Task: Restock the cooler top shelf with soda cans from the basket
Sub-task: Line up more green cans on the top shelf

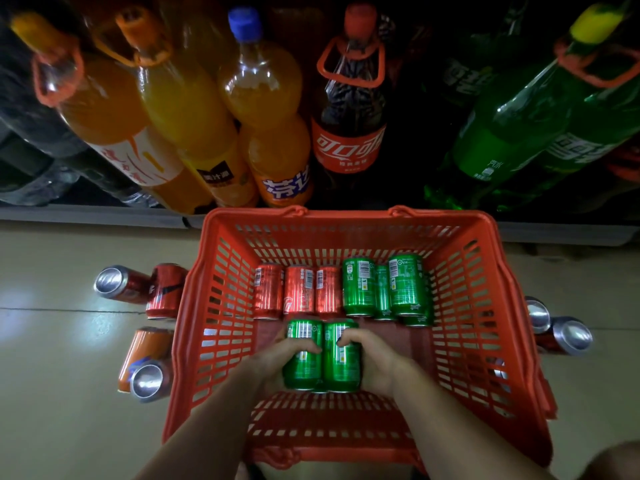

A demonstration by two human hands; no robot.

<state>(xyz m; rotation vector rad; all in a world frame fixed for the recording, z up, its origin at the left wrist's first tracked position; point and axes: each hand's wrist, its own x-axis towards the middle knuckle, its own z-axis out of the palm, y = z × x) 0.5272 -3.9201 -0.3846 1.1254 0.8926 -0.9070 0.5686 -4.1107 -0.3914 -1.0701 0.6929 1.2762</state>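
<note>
Lifting two green cans out of the basket

My left hand (277,358) and right hand (372,358) each curl round a green can (303,355), pressing the pair (341,356) together at the red basket's (485,306) 6 o'clock so both lift at once; red cans (299,289) and more green ones wait at 12.

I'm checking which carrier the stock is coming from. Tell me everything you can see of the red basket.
The red basket looks like moulded plastic, with slotted walls and floor and a thick rim. Its handles appear folded down at the far and near rims. It stands upright on the pale floor against the cooler's base. Inside lie red cans and green cans. The left hand and right hand reach in, each gripping a green can. Loose cans lie outside both walls.
</note>
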